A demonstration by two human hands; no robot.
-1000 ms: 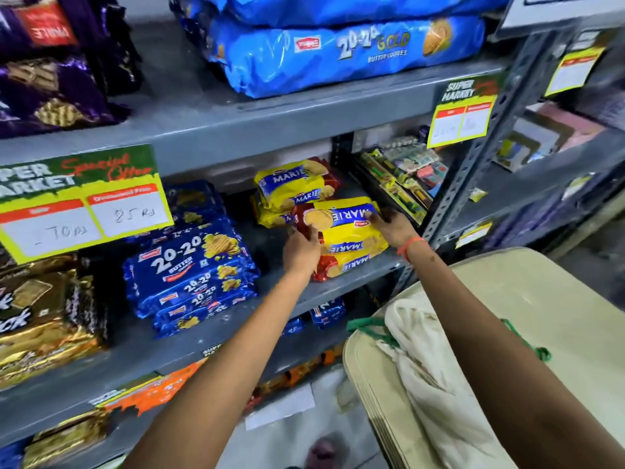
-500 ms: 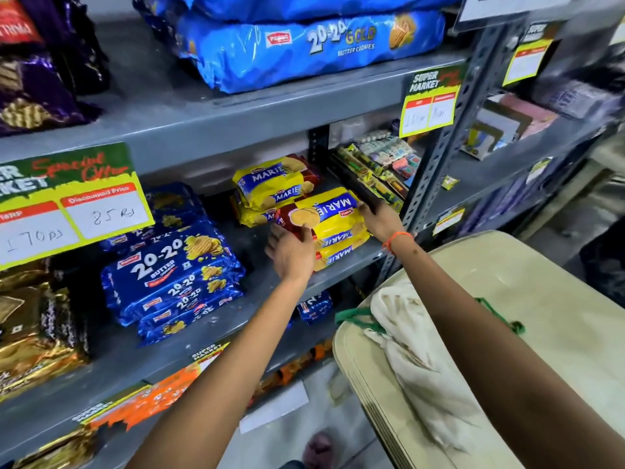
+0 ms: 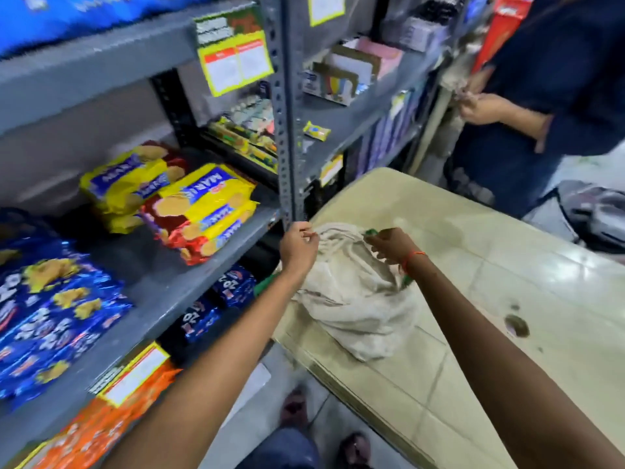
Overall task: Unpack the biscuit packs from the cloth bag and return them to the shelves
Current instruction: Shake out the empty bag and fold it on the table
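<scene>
A cream cloth bag (image 3: 351, 299) with green handles lies crumpled on the beige table (image 3: 507, 265). My left hand (image 3: 299, 247) pinches the bag's near-left rim. My right hand (image 3: 392, 245) grips the rim by a green handle on the other side. Yellow and red Marie biscuit packs (image 3: 203, 208) sit stacked on the grey middle shelf (image 3: 159, 286), apart from both hands. What is inside the bag is hidden.
Blue 20-20 biscuit packs (image 3: 50, 316) lie left on the same shelf, more blue packs (image 3: 216, 306) and orange packs (image 3: 101, 431) below. A grey shelf upright (image 3: 287, 130) stands just beyond my left hand. Another person (image 3: 558, 96) stands at the far right.
Both hands have let go of the Marie packs on the shelf and moved right and down to the cloth bag, gripping its rim. The view has swung right.
</scene>
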